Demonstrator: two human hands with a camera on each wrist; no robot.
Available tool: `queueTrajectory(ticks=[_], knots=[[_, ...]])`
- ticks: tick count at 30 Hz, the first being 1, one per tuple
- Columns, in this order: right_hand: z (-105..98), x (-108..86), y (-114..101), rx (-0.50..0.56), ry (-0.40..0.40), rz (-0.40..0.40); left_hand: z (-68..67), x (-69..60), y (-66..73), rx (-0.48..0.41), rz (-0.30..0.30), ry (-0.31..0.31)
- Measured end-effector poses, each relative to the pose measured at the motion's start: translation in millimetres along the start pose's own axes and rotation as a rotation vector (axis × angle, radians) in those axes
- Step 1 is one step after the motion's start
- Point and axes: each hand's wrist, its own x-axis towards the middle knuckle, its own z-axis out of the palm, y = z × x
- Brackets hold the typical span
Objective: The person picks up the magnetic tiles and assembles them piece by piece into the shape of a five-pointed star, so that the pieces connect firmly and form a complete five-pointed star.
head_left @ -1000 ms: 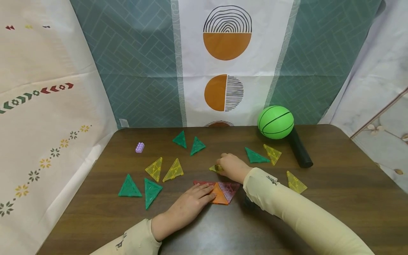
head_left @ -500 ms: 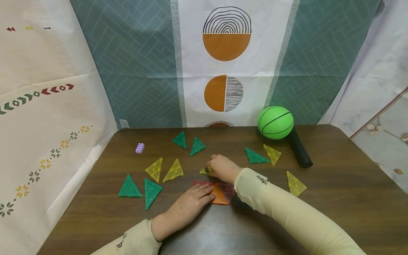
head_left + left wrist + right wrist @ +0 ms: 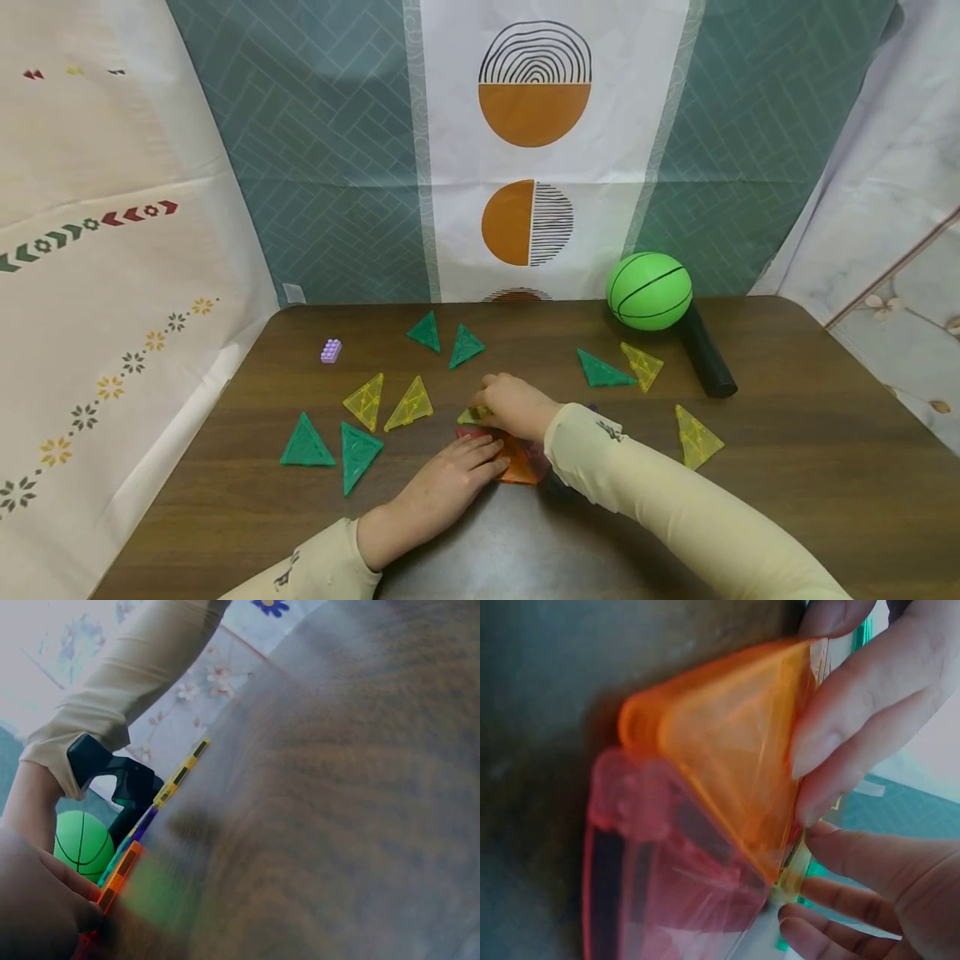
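In the head view, my left hand (image 3: 442, 487) lies with extended fingers on a red triangle tile (image 3: 467, 432) and an orange one (image 3: 519, 467). Just behind them, my right hand (image 3: 517, 406) pinches a yellow triangle tile (image 3: 472, 415). The right wrist view shows the orange tile (image 3: 727, 742) beside a pinkish-red tile (image 3: 697, 892), with left fingers (image 3: 840, 712) touching the orange one. There my right hand (image 3: 900, 892) holds the yellow tile (image 3: 796, 871) close by. Part of the pinkish tile is hidden under the right wrist in the head view.
Yellow tiles (image 3: 410, 404) and green tiles (image 3: 306, 443) lie to the left, with two green ones (image 3: 467, 345) farther back. A green tile (image 3: 602, 371), more yellow tiles (image 3: 697, 437), a green ball (image 3: 649, 292) and a black cylinder (image 3: 708, 354) are right. A purple brick (image 3: 331, 351) stands back left.
My right hand has moved left and slightly nearer with the yellow tile, which is now by the red tile's back edge. My left hand has stayed in place.
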Motion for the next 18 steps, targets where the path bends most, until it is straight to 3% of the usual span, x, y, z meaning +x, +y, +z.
queueTrajectory(ticks=[10,18], knots=[[1.0,-4.1,0.2,0.009,0.025,-0.062,0.6,0.0,-0.1,0.026,0.012,0.034],[-18.1,-8.6,3.9,0.052,0.014,-0.060,-1.7,0.2,0.4,-0.010,-0.017,-0.030]])
